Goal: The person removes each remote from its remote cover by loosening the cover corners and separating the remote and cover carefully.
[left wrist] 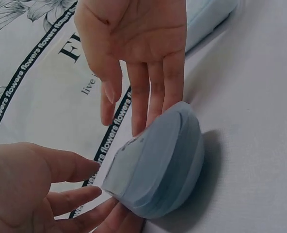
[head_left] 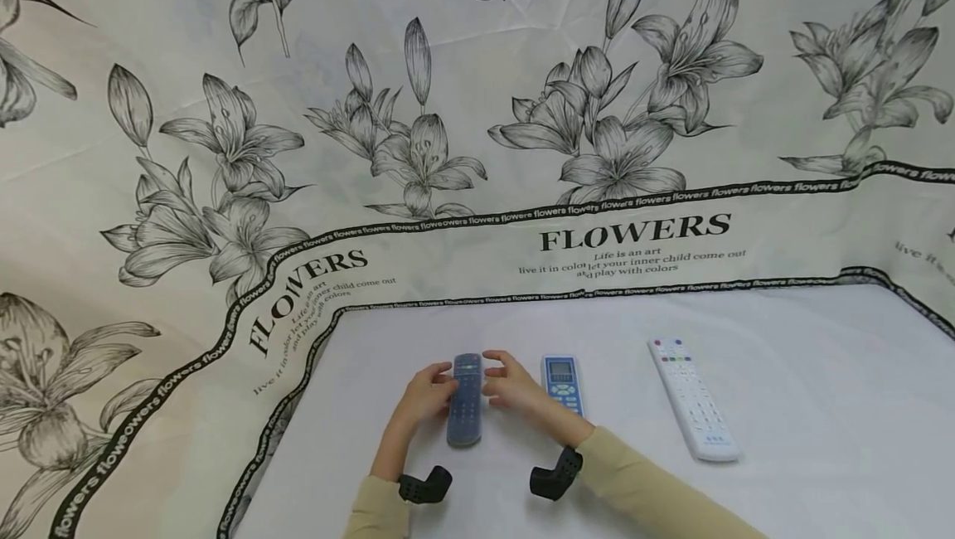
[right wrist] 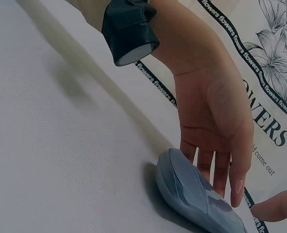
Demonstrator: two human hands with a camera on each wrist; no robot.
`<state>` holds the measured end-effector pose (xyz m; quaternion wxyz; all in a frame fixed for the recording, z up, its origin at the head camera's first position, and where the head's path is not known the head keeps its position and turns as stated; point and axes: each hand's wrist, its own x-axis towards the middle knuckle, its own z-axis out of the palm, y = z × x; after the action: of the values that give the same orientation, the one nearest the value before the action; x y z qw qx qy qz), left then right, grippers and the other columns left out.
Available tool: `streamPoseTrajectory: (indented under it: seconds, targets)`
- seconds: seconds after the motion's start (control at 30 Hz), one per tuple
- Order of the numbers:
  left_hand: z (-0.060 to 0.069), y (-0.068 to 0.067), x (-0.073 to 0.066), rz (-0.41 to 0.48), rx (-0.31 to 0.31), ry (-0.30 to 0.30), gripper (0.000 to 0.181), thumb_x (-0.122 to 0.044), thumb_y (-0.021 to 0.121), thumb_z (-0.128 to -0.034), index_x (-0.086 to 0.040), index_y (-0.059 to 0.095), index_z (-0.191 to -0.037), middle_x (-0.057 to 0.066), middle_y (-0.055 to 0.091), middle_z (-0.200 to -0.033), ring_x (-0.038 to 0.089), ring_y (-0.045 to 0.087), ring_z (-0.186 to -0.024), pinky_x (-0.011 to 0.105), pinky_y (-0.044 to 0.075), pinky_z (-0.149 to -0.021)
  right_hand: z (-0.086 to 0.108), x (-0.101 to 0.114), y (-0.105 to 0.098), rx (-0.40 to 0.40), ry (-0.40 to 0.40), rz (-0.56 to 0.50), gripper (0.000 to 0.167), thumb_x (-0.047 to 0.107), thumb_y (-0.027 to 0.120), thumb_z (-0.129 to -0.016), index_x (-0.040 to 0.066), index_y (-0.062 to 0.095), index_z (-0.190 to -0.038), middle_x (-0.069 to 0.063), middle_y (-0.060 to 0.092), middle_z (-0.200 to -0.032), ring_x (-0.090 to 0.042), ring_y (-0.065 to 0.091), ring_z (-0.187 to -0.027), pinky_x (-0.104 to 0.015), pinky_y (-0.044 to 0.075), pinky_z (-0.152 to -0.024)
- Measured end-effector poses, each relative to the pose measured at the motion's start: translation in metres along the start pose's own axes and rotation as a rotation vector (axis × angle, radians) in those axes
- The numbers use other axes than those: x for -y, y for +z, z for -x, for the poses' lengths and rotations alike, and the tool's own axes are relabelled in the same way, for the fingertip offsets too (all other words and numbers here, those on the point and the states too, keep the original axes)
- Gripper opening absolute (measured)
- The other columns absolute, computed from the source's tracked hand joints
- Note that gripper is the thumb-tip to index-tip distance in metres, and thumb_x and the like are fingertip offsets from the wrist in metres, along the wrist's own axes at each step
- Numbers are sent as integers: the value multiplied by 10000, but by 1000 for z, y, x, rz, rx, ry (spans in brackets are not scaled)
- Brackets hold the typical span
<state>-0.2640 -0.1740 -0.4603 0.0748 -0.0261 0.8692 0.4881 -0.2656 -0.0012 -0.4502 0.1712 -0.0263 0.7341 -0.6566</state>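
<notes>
A dark blue-grey remote control point(head_left: 466, 415), which looks covered in a clear sleeve, lies lengthwise on the white cloth between the two hands. At its left side is my left hand point(head_left: 425, 396), fingers loosely bent, the fingertips at the remote's edge. My right hand point(head_left: 515, 387) is by the right side, fingers spread and mostly straight, palm turned toward the remote. In the left wrist view, some left fingertips point(left wrist: 112, 213) pass behind the remote point(left wrist: 158, 165). The right wrist view shows the right fingers partly hidden behind the remote point(right wrist: 192, 194).
A white remote with a blue face and a small screen point(head_left: 562, 373) lies just right, partly covered by the right forearm. Farther right rests a long white remote point(head_left: 694, 402). Behind the white table surface point(head_left: 806, 390) hangs a flower-printed curtain point(head_left: 448, 257). Each wrist wears a black camera mount point(head_left: 427, 486).
</notes>
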Motion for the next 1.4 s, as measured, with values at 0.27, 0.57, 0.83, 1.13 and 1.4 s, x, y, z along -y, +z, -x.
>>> streamPoseTrajectory:
  seconds: [0.27, 0.57, 0.83, 1.13, 1.4]
  targets:
    - [2, 4, 4, 8, -22, 22, 430, -120, 556, -925, 45, 517, -1320, 247, 597, -1205, 278, 652, -989, 339, 571, -725, 2, -4, 0, 23, 45, -18, 609, -51, 527, -827, -93, 333, -1403, -331, 487, -1321, -407, 565, -1154, -434, 517, -935]
    - [5, 4, 6, 89, -51, -2, 442, -58, 596, -875, 51, 535, -1299, 223, 617, -1188, 183, 659, -859, 308, 576, -695, 2, -10, -1, 40, -57, 75, 637, -110, 610, -735, -223, 377, -1316, -340, 554, -1237, -418, 561, -1173, -412, 493, -979]
    - [7, 7, 9, 151, -88, -20, 442, -13, 621, -842, 61, 558, -1273, 232, 629, -1168, 196, 677, -875, 307, 586, -694, 2, -17, 0, 23, -89, 64, 571, -113, 625, -757, -166, 452, -1298, -298, 600, -1191, -359, 623, -1090, -368, 542, -896]
    - [9, 8, 6, 153, -129, 42, 364, -42, 618, -860, 31, 594, -1215, 219, 630, -1178, 189, 663, -897, 328, 563, -748, 4, -16, 5, -39, -106, 29, 609, -149, 607, -713, -119, 447, -1299, -297, 558, -1187, -263, 664, -873, -370, 581, -742]
    - [6, 7, 10, 210, -39, 39, 356, -41, 572, -906, 21, 577, -1257, 225, 583, -1242, 112, 651, -776, 277, 546, -628, 6, -19, 5, -36, -126, -50, 640, -134, 612, -721, -82, 404, -1324, -287, 521, -1156, -224, 643, -831, -365, 587, -731]
